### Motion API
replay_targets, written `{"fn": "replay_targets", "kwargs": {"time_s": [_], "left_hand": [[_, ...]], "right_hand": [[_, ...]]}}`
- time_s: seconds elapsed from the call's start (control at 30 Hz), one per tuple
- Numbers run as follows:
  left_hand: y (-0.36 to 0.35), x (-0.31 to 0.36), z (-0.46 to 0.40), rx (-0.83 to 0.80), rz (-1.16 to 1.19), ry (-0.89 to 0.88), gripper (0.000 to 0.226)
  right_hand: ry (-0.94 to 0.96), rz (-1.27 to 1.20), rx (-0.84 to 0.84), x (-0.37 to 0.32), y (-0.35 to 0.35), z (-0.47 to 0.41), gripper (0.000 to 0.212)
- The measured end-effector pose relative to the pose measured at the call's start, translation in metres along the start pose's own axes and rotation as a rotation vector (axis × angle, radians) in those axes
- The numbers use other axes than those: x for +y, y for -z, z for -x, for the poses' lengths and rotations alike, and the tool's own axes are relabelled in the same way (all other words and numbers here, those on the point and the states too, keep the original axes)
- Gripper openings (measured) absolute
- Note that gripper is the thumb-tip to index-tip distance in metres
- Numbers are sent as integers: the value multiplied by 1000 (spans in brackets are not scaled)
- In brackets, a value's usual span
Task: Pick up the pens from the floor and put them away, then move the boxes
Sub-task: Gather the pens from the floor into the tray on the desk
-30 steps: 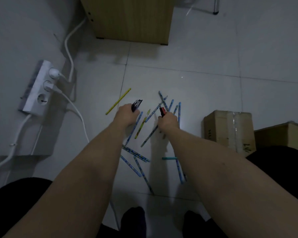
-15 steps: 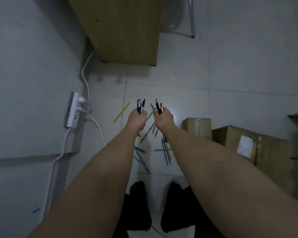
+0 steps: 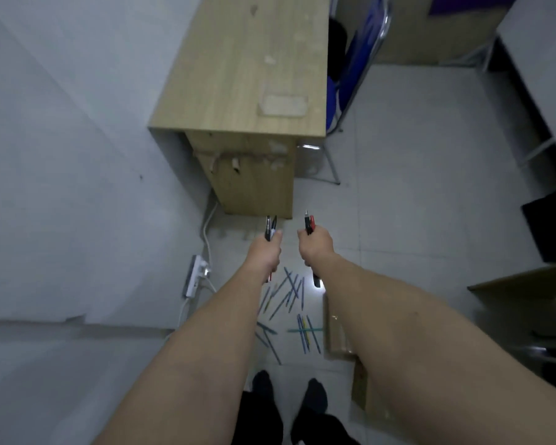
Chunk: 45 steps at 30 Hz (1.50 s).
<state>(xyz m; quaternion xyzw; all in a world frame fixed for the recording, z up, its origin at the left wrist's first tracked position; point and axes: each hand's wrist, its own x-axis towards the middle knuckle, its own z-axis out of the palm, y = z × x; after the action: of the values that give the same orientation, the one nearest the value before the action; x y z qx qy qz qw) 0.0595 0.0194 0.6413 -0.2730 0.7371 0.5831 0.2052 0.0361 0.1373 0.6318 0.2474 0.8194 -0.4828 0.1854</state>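
Now standing, I grip dark pens [image 3: 270, 228] in my left hand [image 3: 265, 252] and red-capped pens [image 3: 309, 223] in my right hand [image 3: 315, 247], upright for carrying toward the tabletop [image 3: 238, 75]; many pens [image 3: 286, 303] lie scattered on the floor [image 3: 414, 203] beside the boxes [image 3: 337, 335].

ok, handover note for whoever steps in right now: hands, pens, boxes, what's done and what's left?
Left hand: grips a few dark pens, raised in front of the wooden desk.
Right hand: grips a red and dark pens bundle, level with the left.
Loose pens: many blue ones and a teal one lie scattered on the floor tiles, just ahead of the feet.
Cardboard boxes: on the floor by the right forearm, partly hidden, untouched.
Done: two handfuls picked up, none put away yet.
Left: stow the held pens, gather the rest, then move the boxes.
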Motion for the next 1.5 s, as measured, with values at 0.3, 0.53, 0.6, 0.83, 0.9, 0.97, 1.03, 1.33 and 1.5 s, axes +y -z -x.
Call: {"fn": "replay_targets", "kwargs": {"time_s": [0.3, 0.53, 0.6, 0.83, 0.9, 0.97, 1.03, 1.33, 1.5], "left_hand": [[38, 82, 20, 48, -49, -167, 25], [74, 145, -3, -2, -143, -291, 25], [77, 157, -12, -8, -153, -309, 30], [69, 192, -67, -49, -166, -299, 22], [64, 205, -86, -33, -164, -293, 21], [56, 223, -109, -5, -145, -282, 27], [46, 242, -138, 19, -150, -268, 35], [-2, 338, -260, 158, -210, -121, 25], [-3, 361, -293, 242, -281, -85, 34]], "right_hand": [[82, -94, 32, -73, 16, 32, 36], [123, -179, 130, -134, 24, 22, 35], [114, -195, 135, -146, 26, 15, 33], [123, -245, 168, -183, 41, -41, 24], [128, -275, 160, -192, 45, -66, 22], [140, -290, 152, -205, 51, -103, 23], [155, -273, 148, -218, 57, -140, 25], [138, -179, -92, -285, 104, -298, 25], [167, -116, -128, -309, 111, -341, 23]]}}
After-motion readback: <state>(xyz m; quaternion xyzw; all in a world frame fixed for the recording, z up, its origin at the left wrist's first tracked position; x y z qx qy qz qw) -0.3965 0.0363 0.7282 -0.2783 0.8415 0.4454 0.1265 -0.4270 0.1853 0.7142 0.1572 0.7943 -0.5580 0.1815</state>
